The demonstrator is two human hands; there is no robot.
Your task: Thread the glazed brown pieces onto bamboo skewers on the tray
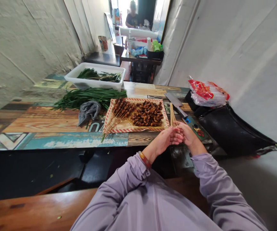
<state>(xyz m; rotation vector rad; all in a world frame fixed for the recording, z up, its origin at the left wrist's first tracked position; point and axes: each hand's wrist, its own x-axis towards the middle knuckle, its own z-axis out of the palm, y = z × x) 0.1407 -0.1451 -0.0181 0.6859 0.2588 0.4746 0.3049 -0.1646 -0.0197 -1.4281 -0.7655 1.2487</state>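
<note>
My left hand (168,139) and my right hand (187,134) meet at the table's front edge, fingers curled inward. Between them rises a bunch of thin bamboo skewers (172,114), its lower ends hidden by my fingers. Just left of the skewers lies a tray (140,129) with a red-and-white striped rim. Loose pieces of glossy brown sauced meat (149,114) are heaped on its right side. On its left side, threaded meat skewers (122,108) lie in a pile, their bare sticks pointing toward me. How many skewers I hold cannot be made out.
Long green leaves (90,96) and a grey cloth (89,112) lie left of the tray. Behind them stands a white tub (93,82) of greens. A cleaver (175,102), a phone (197,128) and a black bag (232,128) are at right. A person (132,20) sits far back.
</note>
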